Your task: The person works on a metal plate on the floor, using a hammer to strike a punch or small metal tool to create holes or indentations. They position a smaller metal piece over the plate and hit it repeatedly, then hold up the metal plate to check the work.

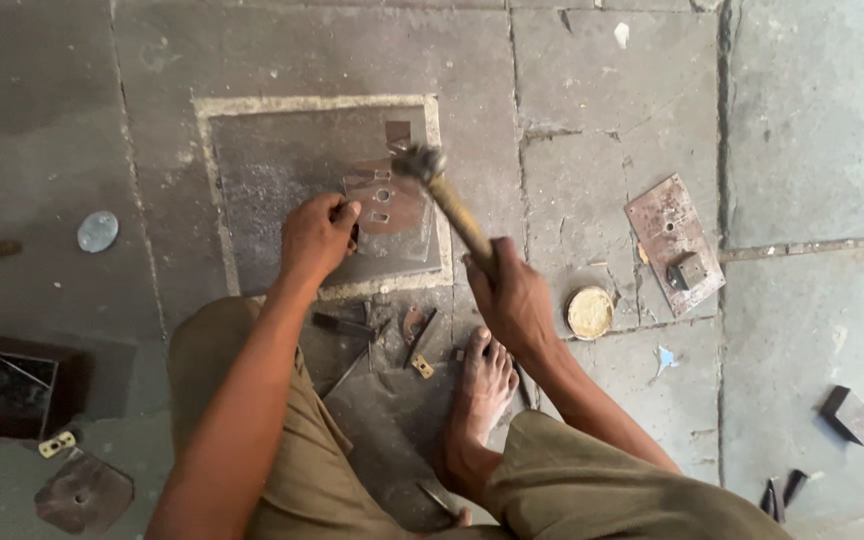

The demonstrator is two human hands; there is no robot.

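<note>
Where the frame cuts off: bottom edge trims both knees in olive trousers [292, 470]; forearms enter from below, nothing of the person above the elbows.
Foot: bare foot [482, 390] flat on the stone floor [812, 130], between the knees.
Hard to make out: small dark metal scraps [372, 330] just ahead of the foot, shapes unclear; whatever sits under the left fingertips is hidden.
Right hand: right hand [512, 295] wrapped fully closed round the wooden handle of a hammer [447, 200]; hammer head raised, blurred, over the workpiece.
Left hand: left hand [317, 235] with fingers curled tight, pinching the near-left edge of a thin metal plate [387, 205]; exact grip not visible.
Plate: lies on a dark square steel slab [282, 165] set in the floor, pale border around it.
Right side: round yellowish tin lid [590, 312] near the right wrist; beyond it a rusty rectangular plate [674, 240] carrying a small block.
Far left: pale oval disc [98, 231] on the floor, well apart.
</note>
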